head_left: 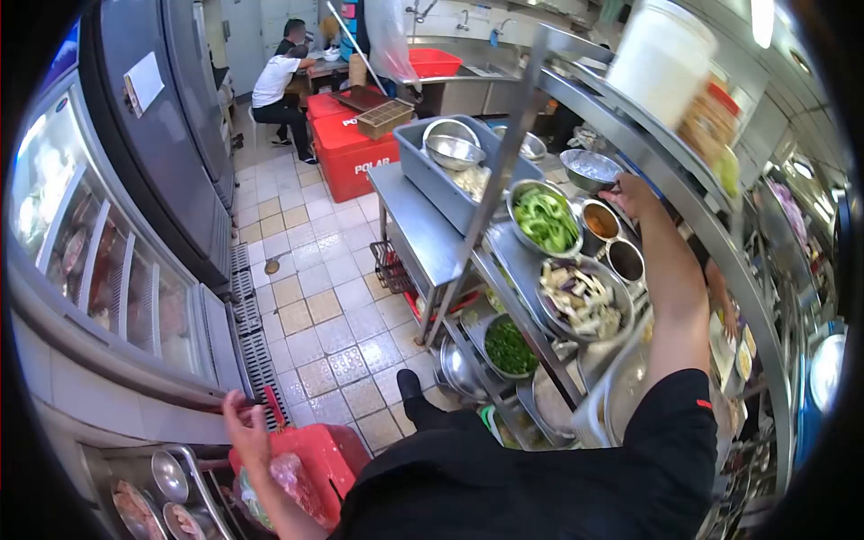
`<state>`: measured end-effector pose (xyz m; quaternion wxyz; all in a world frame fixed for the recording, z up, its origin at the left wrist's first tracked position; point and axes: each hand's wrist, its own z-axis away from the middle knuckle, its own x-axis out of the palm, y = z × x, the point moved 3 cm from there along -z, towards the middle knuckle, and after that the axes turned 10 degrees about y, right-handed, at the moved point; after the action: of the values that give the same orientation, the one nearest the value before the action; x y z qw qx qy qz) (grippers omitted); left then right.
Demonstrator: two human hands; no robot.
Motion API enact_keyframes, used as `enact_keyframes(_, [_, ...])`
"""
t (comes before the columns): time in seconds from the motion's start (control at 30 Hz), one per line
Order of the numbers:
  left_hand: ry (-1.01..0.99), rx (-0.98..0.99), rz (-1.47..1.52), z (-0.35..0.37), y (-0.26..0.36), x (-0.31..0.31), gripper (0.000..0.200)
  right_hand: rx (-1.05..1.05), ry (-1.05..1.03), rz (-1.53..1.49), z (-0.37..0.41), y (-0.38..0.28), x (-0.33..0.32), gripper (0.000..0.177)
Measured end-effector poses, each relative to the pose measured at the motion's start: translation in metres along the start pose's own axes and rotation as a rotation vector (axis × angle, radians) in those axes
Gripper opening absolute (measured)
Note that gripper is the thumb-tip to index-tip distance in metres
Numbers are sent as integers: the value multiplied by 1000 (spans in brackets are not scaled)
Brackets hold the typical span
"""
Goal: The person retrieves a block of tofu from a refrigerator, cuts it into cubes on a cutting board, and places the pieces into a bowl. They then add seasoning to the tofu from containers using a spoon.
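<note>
The right hand (630, 193) is reaching up and across the tilted steel rack (493, 189), its fingers lying at the far edge of a small round steel pot of orange-brown sauce (600, 222). From behind the knuckles I cannot tell whether they are pinching the rim or only resting on it. Just beyond the fingertips a shallow empty steel bowl (589, 168) is sitting, and beside the pot a second small pot of dark liquid (626, 261) is crowding close. A wide steel bowl of green pepper pieces (545, 219) is lying to the left, with a large bowl of pale cut aubergine (583, 297) below it.

Low down, the left hand (245, 432) is closing around a thin red-tipped handle (273, 405) above a red plastic basket (328, 450).

The work in hand is reaching among the sauce pots; lifting one would call for a firm, level grip, since the neighbours are touching or nearly so
</note>
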<state>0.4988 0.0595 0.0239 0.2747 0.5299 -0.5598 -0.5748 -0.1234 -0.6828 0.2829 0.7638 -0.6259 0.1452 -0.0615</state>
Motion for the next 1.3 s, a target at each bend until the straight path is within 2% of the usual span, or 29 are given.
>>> enact_keyframes(0.07, [181,66,-48,-51,1,-21,59,45,-69,-215,-58,14,57,35])
enact_keyframes(0.1, [275,198,-161,-87,-28,-50,61,31,-106,-309,-145,43,74,33])
enact_keyframes(0.13, [371,164,-199,-127,-58,-87,64,100,-53,-325,-163,46,103,34])
enact_keyframes(0.17, [531,-14,-64,-153,-52,-109,68,169,0,-334,-175,53,125,35])
enact_keyframes(0.2, [616,-242,54,-187,-82,-157,67,192,9,-306,-194,57,146,37])
enact_keyframes(0.23, [741,-294,141,-220,-122,-207,67,212,16,-276,-214,62,168,40])
enact_keyframes(0.27, [873,-332,233,-247,-134,-239,68,169,-39,-318,-257,75,178,39])
enact_keyframes(0.33, [1028,-330,266,-259,-71,-240,73,88,-153,-408,-343,99,199,37])
enact_keyframes(0.37, [1035,-347,245,-268,-73,-255,73,-65,-85,-385,-309,77,223,33])
enact_keyframes(0.43, [1137,-327,134,-292,-52,-271,67,40,60,-419,-331,64,251,33])
enact_keyframes(0.47, [1130,-328,120,-307,-55,-291,67,123,194,-400,-307,44,258,44])
enact_keyframes(0.5, [1088,-298,-53,-318,-41,-300,62,54,167,-391,-322,46,259,53])
enact_keyframes(0.53, [1037,-265,-224,-336,-34,-305,59,16,126,-363,-323,39,258,53])
enact_keyframes(0.57, [1019,-260,-240,-355,-31,-305,59,-19,88,-333,-318,30,249,53])
enact_keyframes(0.63, [1156,-195,-273,-374,-24,-313,55,-109,-157,-413,-287,6,225,51])
enact_keyframes(0.67, [1079,-258,-145,-387,-27,-315,55,-153,-141,-401,-262,-8,210,49])
enact_keyframes(0.7, [1033,-231,-96,-410,-36,-323,53,-189,-141,-386,-218,-28,205,46])
enact_keyframes(0.73, [1012,-206,-62,-417,-54,-339,50,-173,-305,-371,-195,-38,190,41])
enact_keyframes(0.77, [971,-38,-161,-428,-74,-357,45,-123,-358,-332,-169,-46,179,38])
enact_keyframes(0.8, [1012,338,-431,-425,-83,-357,35,-114,-298,-250,-136,-48,168,46])
enact_keyframes(0.83, [1146,-83,-11,-439,-82,-359,22,-242,-425,-28,-113,-48,147,58])
enact_keyframes(0.87, [1335,18,2,-441,-66,-341,16,-153,-300,-52,-96,-42,129,56])
enact_keyframes(0.9, [1367,68,128,-441,-68,-339,15,-212,-367,57,-49,-42,117,58])
enact_keyframes(0.93, [1529,107,-59,-440,-78,-344,25,-237,-350,155,-2,-39,112,57])
enact_keyframes(1.0, [1718,248,-123,-438,-40,-273,39,-303,-278,315,91,-36,115,54])
enact_keyframes(1.07, [1745,225,-113,-443,-46,-260,44,-377,-158,451,196,-37,139,53])
enact_keyframes(1.17, [1831,211,-80,-448,-44,-240,48,-502,-96,554,282,-43,191,52])
enact_keyframes(1.23, [1766,222,191,-444,-48,-243,47,-584,-159,554,309,-48,230,52])
enact_keyframes(1.3, [1771,157,145,-439,-43,-241,46,-651,-347,478,309,-44,275,53])
